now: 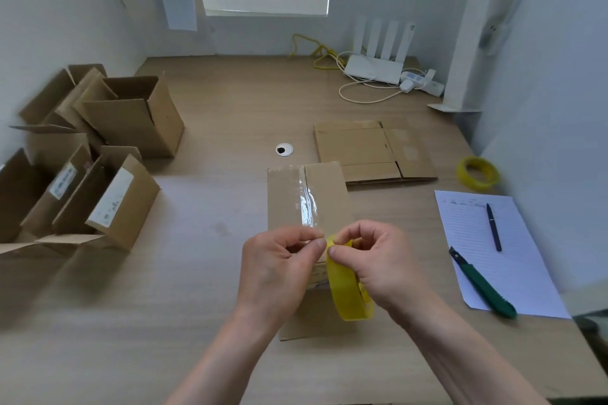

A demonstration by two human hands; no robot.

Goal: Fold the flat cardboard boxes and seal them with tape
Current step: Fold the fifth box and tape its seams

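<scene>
A folded cardboard box (325, 191) stands in front of me, with a strip of clear tape (306, 199) running along its top seam. Over the box's near end my right hand (378, 260) holds a yellow tape roll (345, 289), thumb and forefinger pinched at its top. My left hand (279, 260) pinches the tape where it leaves the roll, its fingertips touching those of the right. A stack of flat cardboard boxes (371, 149) lies on the table behind the box.
Several open folded boxes (131, 115) stand at the left. At the right lie a lined sheet (513, 273) with a pen (493, 227), a green utility knife (483, 286) and a second yellow tape roll (477, 173). A router (375, 67) with cables sits at the back.
</scene>
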